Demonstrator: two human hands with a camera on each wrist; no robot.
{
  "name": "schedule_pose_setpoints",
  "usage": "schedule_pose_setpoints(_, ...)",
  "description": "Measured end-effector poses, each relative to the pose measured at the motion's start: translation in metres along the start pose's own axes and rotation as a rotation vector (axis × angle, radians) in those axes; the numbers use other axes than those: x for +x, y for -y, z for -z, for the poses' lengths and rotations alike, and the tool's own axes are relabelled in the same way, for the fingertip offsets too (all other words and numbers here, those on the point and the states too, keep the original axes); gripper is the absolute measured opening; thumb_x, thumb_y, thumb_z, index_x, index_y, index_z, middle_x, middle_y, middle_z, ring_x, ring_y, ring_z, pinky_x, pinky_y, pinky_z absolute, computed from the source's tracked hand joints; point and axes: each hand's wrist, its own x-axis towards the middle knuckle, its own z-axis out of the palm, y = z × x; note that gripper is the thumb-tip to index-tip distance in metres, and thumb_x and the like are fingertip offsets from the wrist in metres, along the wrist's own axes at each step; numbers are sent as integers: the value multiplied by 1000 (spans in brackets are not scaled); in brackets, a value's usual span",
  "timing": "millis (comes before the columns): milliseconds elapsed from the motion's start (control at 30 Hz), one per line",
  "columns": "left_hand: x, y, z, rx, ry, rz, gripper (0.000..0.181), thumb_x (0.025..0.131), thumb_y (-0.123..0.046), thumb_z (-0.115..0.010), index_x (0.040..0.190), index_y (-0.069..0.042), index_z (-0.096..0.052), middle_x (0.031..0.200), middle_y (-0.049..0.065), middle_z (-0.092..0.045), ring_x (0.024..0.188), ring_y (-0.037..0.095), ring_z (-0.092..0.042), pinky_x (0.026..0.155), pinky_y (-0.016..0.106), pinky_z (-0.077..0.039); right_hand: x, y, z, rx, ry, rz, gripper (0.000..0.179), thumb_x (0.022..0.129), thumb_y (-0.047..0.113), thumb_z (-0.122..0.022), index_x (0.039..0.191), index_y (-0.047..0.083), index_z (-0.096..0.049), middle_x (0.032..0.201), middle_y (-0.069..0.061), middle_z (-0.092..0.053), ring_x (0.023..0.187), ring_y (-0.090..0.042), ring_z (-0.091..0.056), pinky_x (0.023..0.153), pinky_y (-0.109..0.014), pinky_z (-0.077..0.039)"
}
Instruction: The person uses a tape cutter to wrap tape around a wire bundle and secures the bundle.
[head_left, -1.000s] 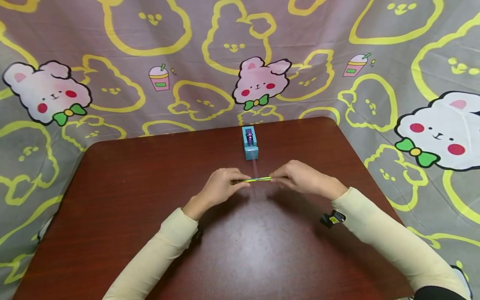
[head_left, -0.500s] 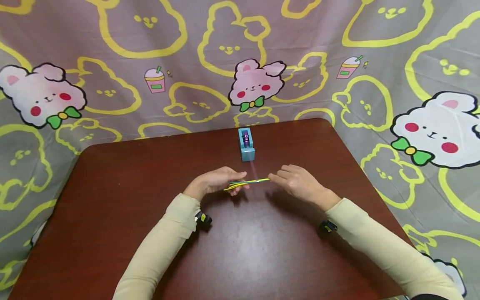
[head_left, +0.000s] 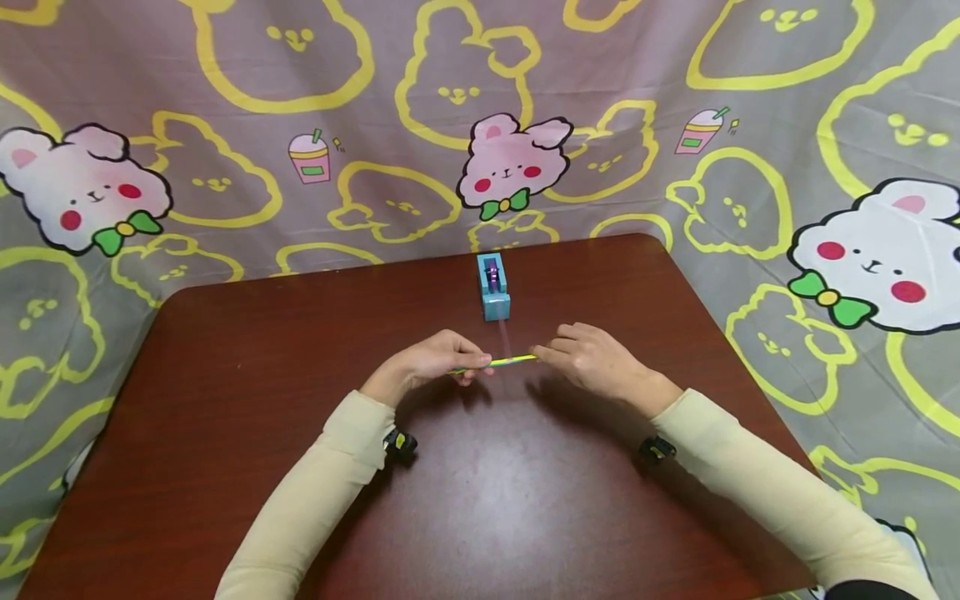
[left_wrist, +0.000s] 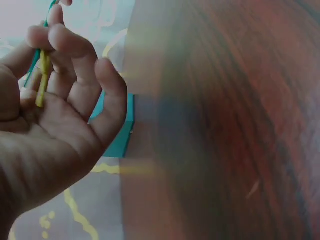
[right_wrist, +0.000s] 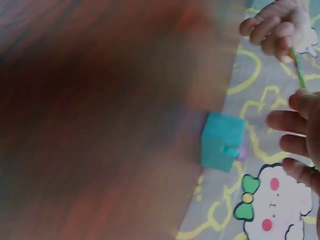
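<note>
My left hand (head_left: 431, 358) pinches one end of a bundle of thin yellow and blue-green strands (head_left: 513, 360), which look like cords or wires. Its thumb lies on top, and the other fingers are loosely bent. A blunt yellow end (left_wrist: 41, 95) pokes toward the palm in the left wrist view. My right hand (head_left: 588, 358) holds the bundle's opposite end between thumb and forefinger, its remaining fingers apart in the right wrist view. From the blue tape dispenser (head_left: 496, 308), a strip of clear tape (head_left: 505, 337) stretches to the middle of the bundle.
The dispenser, with a purple roll (head_left: 492, 273) inside, stands near the back of the dark brown table (head_left: 262, 375). A patterned curtain (head_left: 390, 217) hangs behind the table and on both sides. Small black wrist cameras are on both arms.
My left fingers loosened, so the strand ends fanned out, then pinched them together again. My right hand turned slightly and kept its end. The head view shifted a little.
</note>
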Motion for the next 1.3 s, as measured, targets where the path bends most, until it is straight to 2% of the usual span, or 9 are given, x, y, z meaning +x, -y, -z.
schedule_pose_setpoints(167,-9,-8,-2,126,-123,-74,27,99,-15,-66,99,11,-74,61,2,-57,64,13,-51,64,27,-44,13,-3,8,216,57,-121,27,85,6,-80,112,8,-77,88,3,-72,75,-13,-57,66,-30,-50)
schedule_pose_setpoints(300,-13,-11,-6,222,-219,-162,22,98,-14,-68,97,6,-77,68,13,-63,62,12,-48,55,25,-35,21,-11,13,537,148,-320,20,87,9,-80,107,12,-79,91,6,-73,72,-10,-55,62,-26,-49)
schedule_pose_setpoints(467,-15,-8,-13,394,-331,-374,16,95,-11,-71,95,3,-78,77,19,-67,62,11,-48,54,24,-38,25,-31,10,1016,312,-551,10,95,16,-73,103,13,-78,86,-7,-73,75,-31,-64,67,-40,-54)
schedule_pose_setpoints(567,-15,-3,-16,552,-390,-531,10,92,-9,-74,93,0,-79,77,11,-69,65,10,-51,59,26,-44,23,-42,0,1286,407,-672,25,101,23,-64,104,2,-75,80,-14,-70,75,-37,-62,73,-47,-53)
schedule_pose_setpoints(667,-16,0,-18,732,-443,-666,6,89,-9,-77,91,-4,-80,78,3,-70,70,10,-57,66,29,-48,19,-49,-17,1517,486,-754,46,107,30,-52,111,-13,-67,71,-13,-65,66,-30,-58,71,-42,-51)
schedule_pose_setpoints(767,-16,2,-20,873,-480,-759,5,86,-9,-80,90,-7,-80,80,-1,-71,73,12,-60,70,32,-49,13,-51,-35,1697,569,-764,57,111,32,-38,115,-21,-60,64,-8,-60,59,-21,-56,67,-34,-51)
schedule_pose_setpoints(1033,-18,5,-22,988,-492,-823,5,84,-7,-82,88,-8,-80,79,-3,-70,72,12,-60,63,29,-44,-2,-48,-61,1903,692,-663,50,112,29,-33,108,-6,-69,63,-6,-64,58,-17,-59,59,-32,-53)
schedule_pose_setpoints(1200,-22,5,-21,1014,-493,-828,4,86,-8,-80,89,-8,-80,79,-3,-70,73,12,-59,63,29,-44,0,-46,-59,1890,703,-694,44,110,29,-41,104,-3,-70,67,-8,-65,61,-18,-61,55,-30,-53)
schedule_pose_setpoints(1300,-23,6,-20,1016,-489,-828,3,87,-9,-79,90,-8,-80,80,-3,-70,73,12,-59,64,28,-44,4,-47,-52,1852,694,-659,41,109,22,-42,106,-12,-66,69,-9,-64,63,-17,-61,57,-30,-54)
